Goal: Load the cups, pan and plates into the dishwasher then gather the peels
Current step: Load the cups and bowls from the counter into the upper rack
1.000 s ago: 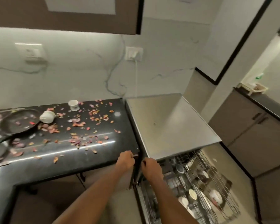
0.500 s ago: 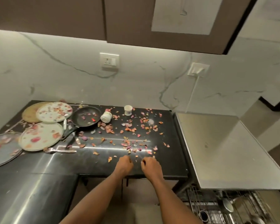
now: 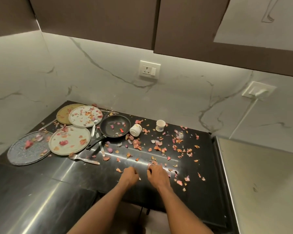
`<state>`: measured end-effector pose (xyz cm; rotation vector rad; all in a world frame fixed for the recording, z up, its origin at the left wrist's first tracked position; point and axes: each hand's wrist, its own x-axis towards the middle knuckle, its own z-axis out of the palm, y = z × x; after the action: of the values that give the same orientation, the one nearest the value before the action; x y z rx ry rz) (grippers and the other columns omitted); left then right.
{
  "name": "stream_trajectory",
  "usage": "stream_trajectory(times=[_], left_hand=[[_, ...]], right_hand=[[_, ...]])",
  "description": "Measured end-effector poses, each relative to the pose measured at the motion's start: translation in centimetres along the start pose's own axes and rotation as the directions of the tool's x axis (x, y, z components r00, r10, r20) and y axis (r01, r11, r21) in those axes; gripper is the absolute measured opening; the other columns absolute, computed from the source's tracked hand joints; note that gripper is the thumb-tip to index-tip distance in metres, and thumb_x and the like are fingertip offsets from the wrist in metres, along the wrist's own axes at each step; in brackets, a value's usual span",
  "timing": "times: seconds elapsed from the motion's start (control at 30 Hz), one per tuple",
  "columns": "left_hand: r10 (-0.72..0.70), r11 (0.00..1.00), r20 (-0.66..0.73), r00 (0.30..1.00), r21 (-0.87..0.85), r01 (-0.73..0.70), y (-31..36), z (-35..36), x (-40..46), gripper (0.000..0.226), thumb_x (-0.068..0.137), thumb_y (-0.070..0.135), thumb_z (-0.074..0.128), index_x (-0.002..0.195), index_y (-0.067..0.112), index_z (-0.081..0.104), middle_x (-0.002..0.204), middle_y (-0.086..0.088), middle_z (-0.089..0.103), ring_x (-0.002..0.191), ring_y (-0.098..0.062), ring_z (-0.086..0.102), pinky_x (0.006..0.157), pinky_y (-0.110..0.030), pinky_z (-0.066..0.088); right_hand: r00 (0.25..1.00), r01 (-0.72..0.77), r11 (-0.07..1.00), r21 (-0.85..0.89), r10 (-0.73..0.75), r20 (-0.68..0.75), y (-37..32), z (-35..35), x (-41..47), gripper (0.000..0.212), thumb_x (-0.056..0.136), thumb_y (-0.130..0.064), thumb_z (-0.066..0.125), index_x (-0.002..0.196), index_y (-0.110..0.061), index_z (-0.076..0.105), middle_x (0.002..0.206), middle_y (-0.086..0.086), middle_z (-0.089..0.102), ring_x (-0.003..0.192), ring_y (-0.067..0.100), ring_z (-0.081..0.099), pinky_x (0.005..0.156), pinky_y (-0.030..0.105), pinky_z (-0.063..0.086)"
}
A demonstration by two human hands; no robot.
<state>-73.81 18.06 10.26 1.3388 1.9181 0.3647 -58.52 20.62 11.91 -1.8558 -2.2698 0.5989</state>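
Several dirty plates lie at the counter's back left, among them a pale plate (image 3: 69,140) and a grey textured plate (image 3: 29,147). A black pan (image 3: 115,125) sits right of them, handle toward me. Beside it a white cup (image 3: 135,130) lies on its side, and a small paper cup (image 3: 160,125) stands upright further right. Pink and orange peels (image 3: 137,144) are scattered over the plates, the pan and the black counter (image 3: 193,191). My left hand (image 3: 129,174) and right hand (image 3: 157,173) hover side by side over the counter's front, fingers loosely curled, holding nothing I can see.
A fork (image 3: 84,159) and other cutlery lie between the plates and the pan. The steel top of the dishwasher (image 3: 260,183) adjoins the counter on the right. Dark wall cabinets (image 3: 100,19) hang overhead. A wall socket (image 3: 150,70) sits above the counter.
My view has swung left from the dishwasher and its loaded rack to the counter. Both hands have left the dishwasher's front edge and now hang over the peel-strewn counter.
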Motion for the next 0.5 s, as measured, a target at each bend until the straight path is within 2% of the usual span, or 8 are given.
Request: stream_trajectory(times=[0.07, 0.17, 0.3, 0.4, 0.43, 0.5], left_hand=[[-0.019, 1.000, -0.019, 1.000, -0.001, 0.019, 0.4, -1.0, 1.5, 0.028, 0.084, 0.008, 0.052, 0.058, 0.018, 0.053, 0.067, -0.002, 0.060, 0.074, -0.023, 0.064, 0.064, -0.030, 0.047], [-0.021, 1.000, -0.048, 0.999, -0.017, 0.020, 1.0, -3.1, 4.1, 0.025, 0.083, 0.008, 0.054, 0.062, 0.021, 0.054, 0.075, -0.002, 0.064, 0.083, -0.023, 0.067, 0.073, -0.033, 0.052], [-0.067, 0.997, -0.130, 0.989, -0.050, 0.060, 1.8, -5.5, 7.2, 0.015, 0.085, 0.009, 0.055, 0.079, 0.011, 0.069, 0.085, -0.006, 0.071, 0.082, -0.018, 0.066, 0.075, -0.034, 0.055], [-0.102, 0.993, -0.161, 0.982, -0.077, 0.091, 2.1, -6.3, 9.4, 0.014, 0.083, 0.010, 0.055, 0.082, 0.008, 0.069, 0.086, -0.009, 0.072, 0.084, -0.021, 0.067, 0.079, -0.037, 0.057], [-0.111, 0.992, -0.168, 0.980, -0.078, 0.099, 2.2, -6.5, 10.0, 0.013, 0.083, 0.010, 0.055, 0.080, 0.011, 0.067, 0.086, -0.009, 0.072, 0.085, -0.022, 0.067, 0.079, -0.037, 0.057], [-0.113, 0.992, -0.190, 0.975, -0.083, 0.099, 2.4, -6.7, 10.7, 0.014, 0.086, 0.010, 0.054, 0.075, 0.016, 0.061, 0.084, -0.007, 0.069, 0.085, -0.023, 0.066, 0.077, -0.035, 0.055]], right_hand=[[1.000, 0.008, 1.000, -0.004, -0.008, 0.006, -0.3, -0.2, 2.5, 0.024, 0.099, -0.026, 0.052, 0.091, -0.016, 0.071, 0.092, 0.006, 0.072, 0.084, 0.024, 0.069, 0.076, 0.040, 0.057], [1.000, 0.016, 1.000, 0.025, -0.016, 0.020, -1.2, -1.0, 6.1, 0.021, 0.099, -0.025, 0.054, 0.089, -0.019, 0.071, 0.086, 0.002, 0.070, 0.081, 0.019, 0.067, 0.074, 0.037, 0.056], [0.998, 0.053, 0.998, 0.032, -0.054, 0.041, -1.8, -1.2, 10.8, 0.017, 0.097, -0.026, 0.057, 0.088, -0.021, 0.070, 0.084, -0.001, 0.068, 0.078, 0.016, 0.065, 0.072, 0.035, 0.057], [0.995, 0.078, 0.997, 0.024, -0.079, 0.054, -2.0, -1.0, 13.7, 0.012, 0.097, -0.031, 0.060, 0.100, -0.024, 0.069, 0.100, -0.001, 0.067, 0.089, 0.015, 0.063, 0.083, 0.036, 0.058], [0.994, 0.087, 0.996, 0.017, -0.088, 0.068, -1.9, -0.8, 14.7, 0.017, 0.098, -0.033, 0.062, 0.111, -0.025, 0.068, 0.110, 0.000, 0.064, 0.099, 0.016, 0.062, 0.089, 0.034, 0.055], [0.989, 0.097, 0.995, -0.021, -0.094, 0.116, -2.0, -0.3, 16.7, 0.041, 0.097, -0.041, 0.064, 0.133, -0.022, 0.059, 0.130, 0.004, 0.055, 0.118, 0.021, 0.055, 0.100, 0.034, 0.049]])
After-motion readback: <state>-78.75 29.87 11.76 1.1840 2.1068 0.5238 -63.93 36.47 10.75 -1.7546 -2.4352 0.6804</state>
